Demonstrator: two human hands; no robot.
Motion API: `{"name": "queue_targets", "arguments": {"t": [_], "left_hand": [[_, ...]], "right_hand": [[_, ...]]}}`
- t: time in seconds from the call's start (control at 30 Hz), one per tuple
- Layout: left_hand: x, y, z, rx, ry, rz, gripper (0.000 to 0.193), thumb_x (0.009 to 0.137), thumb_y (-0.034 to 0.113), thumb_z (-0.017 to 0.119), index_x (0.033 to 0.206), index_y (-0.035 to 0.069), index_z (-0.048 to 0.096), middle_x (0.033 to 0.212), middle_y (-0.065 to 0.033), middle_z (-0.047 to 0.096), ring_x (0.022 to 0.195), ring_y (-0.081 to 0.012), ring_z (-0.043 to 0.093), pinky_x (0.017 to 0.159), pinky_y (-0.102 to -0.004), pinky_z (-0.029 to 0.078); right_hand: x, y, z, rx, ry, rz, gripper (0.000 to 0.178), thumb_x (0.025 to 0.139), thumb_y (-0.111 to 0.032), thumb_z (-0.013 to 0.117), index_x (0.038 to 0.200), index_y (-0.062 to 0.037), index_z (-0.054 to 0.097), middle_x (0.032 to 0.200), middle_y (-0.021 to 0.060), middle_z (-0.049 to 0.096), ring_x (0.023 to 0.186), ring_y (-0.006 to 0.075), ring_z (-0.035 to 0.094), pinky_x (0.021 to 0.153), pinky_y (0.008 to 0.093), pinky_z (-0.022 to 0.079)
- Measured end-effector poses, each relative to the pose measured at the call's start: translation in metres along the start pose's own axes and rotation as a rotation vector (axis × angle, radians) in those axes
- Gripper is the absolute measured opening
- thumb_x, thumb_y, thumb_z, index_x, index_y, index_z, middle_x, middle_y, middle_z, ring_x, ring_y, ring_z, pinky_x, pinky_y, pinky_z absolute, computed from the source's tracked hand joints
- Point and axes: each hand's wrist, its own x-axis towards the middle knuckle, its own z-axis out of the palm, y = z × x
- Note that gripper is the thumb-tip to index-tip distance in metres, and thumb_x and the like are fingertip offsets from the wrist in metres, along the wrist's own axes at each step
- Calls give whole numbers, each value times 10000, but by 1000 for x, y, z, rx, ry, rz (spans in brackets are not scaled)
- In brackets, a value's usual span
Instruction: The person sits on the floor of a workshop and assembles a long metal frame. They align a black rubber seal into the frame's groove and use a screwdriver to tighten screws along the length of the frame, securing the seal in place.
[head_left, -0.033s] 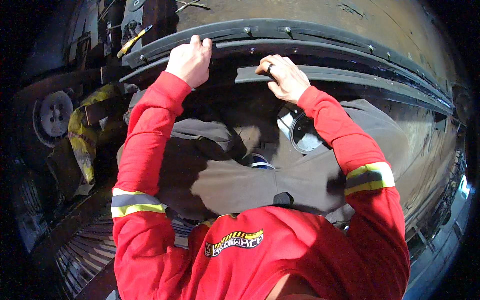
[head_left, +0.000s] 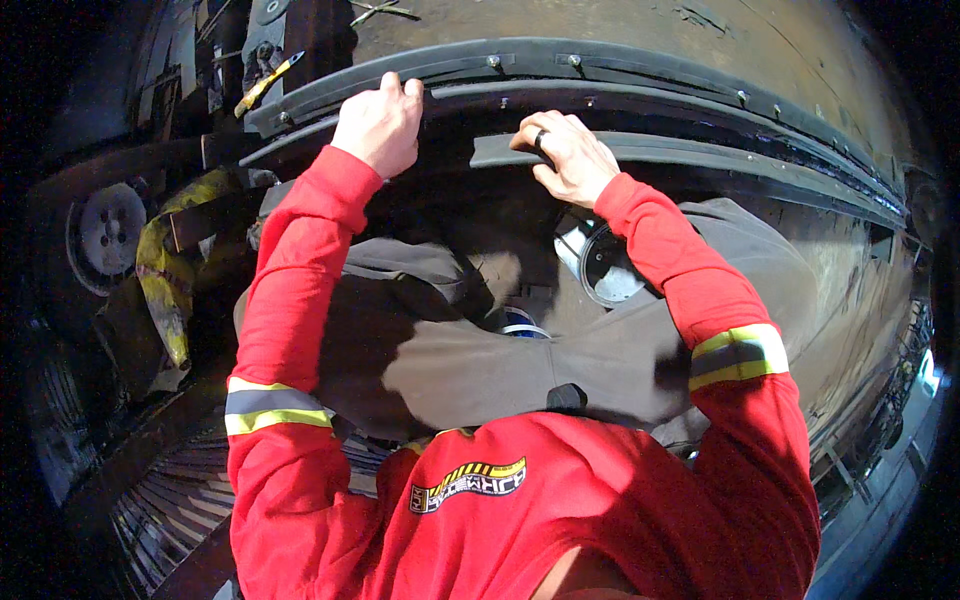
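My left hand [head_left: 380, 128] is closed in a loose fist over a long dark rail [head_left: 300, 138]. Its fingertips are turned away, so what they hold is hidden. To the right, my right hand [head_left: 572, 158], with a dark ring on one finger, curls round a long grey strip [head_left: 680, 150] close to the strip's left end. The thumb sits low against it. Just beyond both hands runs another dark rail [head_left: 660, 72], curved by the lens, with several bolts along it.
A white bucket [head_left: 568, 243] with a dark inside stands under my right forearm. At left are a round metal disc with holes [head_left: 108, 235], a worn yellow sling [head_left: 165, 280] and a yellow-handled brush [head_left: 262, 88]. Below them lie many thin slats [head_left: 185, 500].
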Motion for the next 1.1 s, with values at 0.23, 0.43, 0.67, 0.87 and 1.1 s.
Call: {"name": "queue_targets", "arguments": {"t": [0.23, 0.43, 0.67, 0.87, 1.1], "left_hand": [[-5, 3, 0, -103, 6, -36, 298, 671, 40, 598, 954, -8, 515, 891, -219, 560, 701, -350, 627, 622, -409, 524], [3, -38, -31, -379, 195, -22, 460, 680, -32, 590, 1125, 44, 501, 961, -208, 582, 811, -348, 609, 694, -404, 499], [17, -17, -98, -1140, 363, -225, 253, 813, -71, 449, 1048, 23, 455, 783, -23, 477, 641, -81, 504, 533, -233, 432], [16, -28, -99, -1152, 348, -331, 237, 820, -82, 443, 1030, 27, 452, 746, -4, 468, 594, -74, 499, 504, -209, 419], [6, -91, -65, -1038, 432, -255, 304, 874, 65, 559, 1169, 26, 496, 922, -61, 596, 793, -133, 611, 660, -250, 508]], "right_hand": [[-2, 4, 5, -13, 9, 0, 401, 660, -78, 604, 1059, -123, 599, 1054, 73, 540, 1014, 257, 500, 895, 378, 406], [4, 6, 5, -65, -67, -3, 389, 681, -143, 585, 1068, -138, 623, 1071, 63, 530, 1036, 249, 472, 887, 380, 402], [6, 14, 8, 35, -25, -52, 377, 665, -120, 606, 1041, -102, 634, 1054, 75, 550, 1048, 260, 486, 921, 388, 411], [1, 19, 7, 204, 11, -4, 381, 635, -67, 629, 1016, -60, 631, 1005, 103, 560, 1029, 277, 511, 905, 389, 428], [8, 14, 2, -88, -64, -132, 370, 676, -144, 639, 1038, -64, 628, 1018, 67, 565, 1019, 240, 505, 881, 375, 413]]}}
